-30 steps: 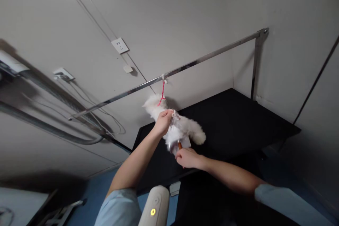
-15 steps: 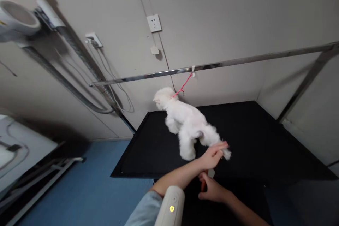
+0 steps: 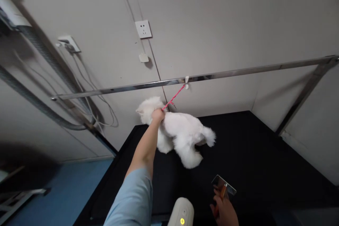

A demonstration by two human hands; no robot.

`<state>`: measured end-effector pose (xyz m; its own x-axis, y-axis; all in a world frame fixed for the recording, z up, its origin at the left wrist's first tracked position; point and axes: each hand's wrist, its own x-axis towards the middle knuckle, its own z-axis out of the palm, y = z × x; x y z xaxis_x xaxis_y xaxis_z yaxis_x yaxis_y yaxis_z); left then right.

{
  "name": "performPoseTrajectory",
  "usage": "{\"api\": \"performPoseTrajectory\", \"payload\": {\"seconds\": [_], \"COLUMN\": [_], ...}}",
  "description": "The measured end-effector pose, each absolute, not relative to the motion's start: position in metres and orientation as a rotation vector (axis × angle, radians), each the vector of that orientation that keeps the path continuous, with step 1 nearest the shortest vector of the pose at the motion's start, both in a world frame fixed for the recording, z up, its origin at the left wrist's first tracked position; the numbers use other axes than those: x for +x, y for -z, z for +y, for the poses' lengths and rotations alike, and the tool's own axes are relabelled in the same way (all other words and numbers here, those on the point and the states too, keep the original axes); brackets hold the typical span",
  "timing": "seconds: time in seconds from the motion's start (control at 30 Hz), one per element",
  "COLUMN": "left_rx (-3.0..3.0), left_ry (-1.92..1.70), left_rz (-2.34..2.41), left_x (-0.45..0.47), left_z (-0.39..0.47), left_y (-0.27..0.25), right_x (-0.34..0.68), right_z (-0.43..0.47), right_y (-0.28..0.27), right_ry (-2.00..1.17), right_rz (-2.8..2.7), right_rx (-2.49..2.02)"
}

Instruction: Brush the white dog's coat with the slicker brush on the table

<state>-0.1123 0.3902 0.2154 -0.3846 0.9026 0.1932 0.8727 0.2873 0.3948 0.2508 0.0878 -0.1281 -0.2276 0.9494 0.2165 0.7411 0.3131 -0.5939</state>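
A white fluffy dog [image 3: 182, 125] stands on the black grooming table [image 3: 254, 155], its head toward the left. My left hand [image 3: 158, 114] is closed at the back of its neck, beside the red cord [image 3: 174, 98] that runs up to the metal bar. Its fingertips are hidden in the fur. Low on the right, my right hand [image 3: 225, 210] grips a slicker brush [image 3: 225, 186] by its orange handle. The flat brush head points up and away, apart from the dog.
A metal bar [image 3: 148, 85] spans above the table, with posts at both ends. Grey hoses [image 3: 50, 56] and cables hang on the left wall. Sockets [image 3: 143, 29] sit on the back wall. A white rounded device [image 3: 181, 212] with a yellow light juts in at the bottom.
My left hand has gone from the dog's raised hind leg or tail to its neck. My right hand has moved right with the slicker brush, which shows more fully. The view has shifted.
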Motion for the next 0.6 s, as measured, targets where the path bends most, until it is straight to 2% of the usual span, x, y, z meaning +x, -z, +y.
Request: {"api": "performPoseTrajectory", "payload": {"seconds": [0.1, 0.2, 0.33, 0.43, 0.5, 0.6], "left_rx": [1.729, 1.797, 1.873, 1.746, 1.532, 1.341], "left_ry": [-0.646, -0.659, -0.698, -1.119, -1.438, -1.497], "left_rz": [2.396, 2.285, 2.074, 1.578, 1.391, 1.166], "left_x": [-0.112, -0.101, -0.091, -0.095, -0.096, -0.078], "left_z": [0.386, 0.360, 0.299, 0.246, 0.211, 0.161], "left_y": [-0.211, -0.210, -0.235, -0.273, -0.297, -0.309], "right_x": [0.253, 0.253, 0.256, 0.258, 0.255, 0.234], "right_z": [0.087, 0.088, 0.086, 0.083, 0.087, 0.115], "right_y": [0.133, 0.129, 0.125, 0.113, 0.089, 0.019], "right_ry": [-0.251, -0.138, -0.252, -0.421, -0.520, -0.611], "right_rz": [-2.037, -2.019, -1.968, -1.837, -1.685, -1.488], "right_rx": [-1.324, -1.288, -1.311, -1.286, -1.241, -1.059]}}
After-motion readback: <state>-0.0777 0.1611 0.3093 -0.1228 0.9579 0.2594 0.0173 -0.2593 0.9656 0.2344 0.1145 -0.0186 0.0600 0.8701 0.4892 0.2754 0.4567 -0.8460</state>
